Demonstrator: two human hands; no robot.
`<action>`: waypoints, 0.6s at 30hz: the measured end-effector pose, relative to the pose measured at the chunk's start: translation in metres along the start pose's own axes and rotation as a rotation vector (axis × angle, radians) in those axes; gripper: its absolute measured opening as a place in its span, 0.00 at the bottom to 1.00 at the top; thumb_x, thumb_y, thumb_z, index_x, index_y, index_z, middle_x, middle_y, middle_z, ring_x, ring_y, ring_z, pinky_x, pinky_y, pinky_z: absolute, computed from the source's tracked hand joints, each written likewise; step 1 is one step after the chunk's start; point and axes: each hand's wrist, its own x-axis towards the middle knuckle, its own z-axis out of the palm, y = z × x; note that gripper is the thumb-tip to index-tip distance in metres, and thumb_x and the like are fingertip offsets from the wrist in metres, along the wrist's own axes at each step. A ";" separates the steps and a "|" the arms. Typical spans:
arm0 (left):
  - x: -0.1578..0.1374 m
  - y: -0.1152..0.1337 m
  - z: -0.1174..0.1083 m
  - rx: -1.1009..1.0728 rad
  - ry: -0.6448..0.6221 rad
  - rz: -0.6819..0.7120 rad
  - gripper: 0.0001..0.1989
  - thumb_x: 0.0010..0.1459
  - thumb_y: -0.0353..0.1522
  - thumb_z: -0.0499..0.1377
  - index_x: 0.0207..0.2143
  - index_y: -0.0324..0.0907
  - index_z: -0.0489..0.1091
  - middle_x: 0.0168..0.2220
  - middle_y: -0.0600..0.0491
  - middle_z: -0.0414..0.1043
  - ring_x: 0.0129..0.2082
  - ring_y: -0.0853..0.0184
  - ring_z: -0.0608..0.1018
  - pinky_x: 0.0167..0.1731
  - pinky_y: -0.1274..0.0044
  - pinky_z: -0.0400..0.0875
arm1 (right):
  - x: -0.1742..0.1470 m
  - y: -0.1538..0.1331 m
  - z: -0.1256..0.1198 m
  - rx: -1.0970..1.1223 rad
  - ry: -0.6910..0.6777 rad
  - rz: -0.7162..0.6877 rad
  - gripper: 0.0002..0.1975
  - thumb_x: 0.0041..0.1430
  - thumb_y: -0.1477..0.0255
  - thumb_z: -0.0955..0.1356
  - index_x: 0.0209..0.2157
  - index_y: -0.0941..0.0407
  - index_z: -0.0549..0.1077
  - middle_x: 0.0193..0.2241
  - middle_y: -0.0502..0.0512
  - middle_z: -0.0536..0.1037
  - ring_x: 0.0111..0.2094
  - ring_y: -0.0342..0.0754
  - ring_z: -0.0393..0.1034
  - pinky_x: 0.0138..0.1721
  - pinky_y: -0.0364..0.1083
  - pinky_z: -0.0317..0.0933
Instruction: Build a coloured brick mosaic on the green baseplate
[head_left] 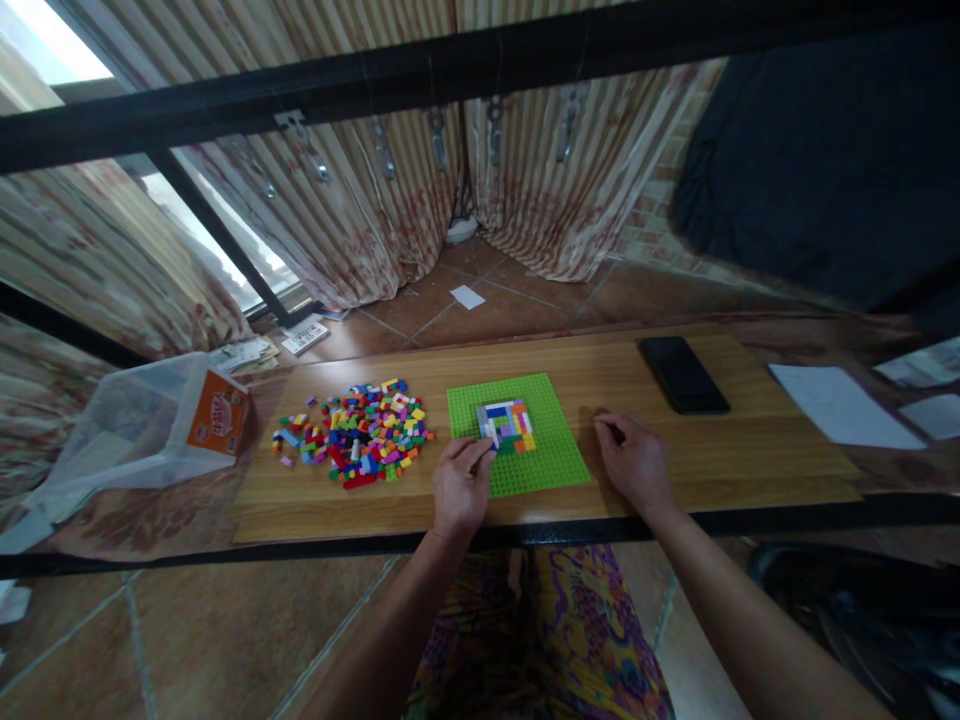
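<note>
A green studded baseplate [555, 440] lies on the wooden board, carrying a low block of coloured toy bricks [510, 425] in white, blue, orange, purple, green and yellow. My left hand [461, 485] is over the plate's left front part, thumb and finger pinched on a small dark blue toy brick [493, 445] at the near left corner of the block. Whether that brick touches the block, I cannot tell. To the right of the plate, my right hand [634, 460] rests on the board, fingers loosely curled, with nothing visible in them.
A heap of loose toy bricks [367, 435] spreads left of the plate. Farther left stands a clear plastic box [150, 420] with an orange label. A black phone [682, 374] and white paper [844, 403] lie to the right. A dark metal bar [375, 85] crosses above the board.
</note>
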 end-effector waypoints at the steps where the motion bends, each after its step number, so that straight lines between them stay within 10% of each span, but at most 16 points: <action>1: 0.000 0.000 0.000 -0.014 0.006 -0.003 0.09 0.59 0.30 0.58 0.40 0.45 0.77 0.39 0.50 0.75 0.39 0.67 0.77 0.42 0.73 0.74 | 0.000 0.000 0.000 0.000 0.003 0.001 0.16 0.62 0.62 0.60 0.33 0.55 0.76 0.33 0.59 0.79 0.34 0.52 0.73 0.36 0.50 0.65; 18: 0.003 -0.002 -0.005 0.030 -0.035 -0.011 0.10 0.58 0.27 0.58 0.42 0.43 0.74 0.36 0.51 0.75 0.37 0.67 0.77 0.39 0.74 0.73 | -0.001 -0.001 0.001 0.016 0.016 -0.002 0.15 0.63 0.62 0.61 0.34 0.56 0.75 0.33 0.59 0.79 0.34 0.52 0.73 0.36 0.49 0.65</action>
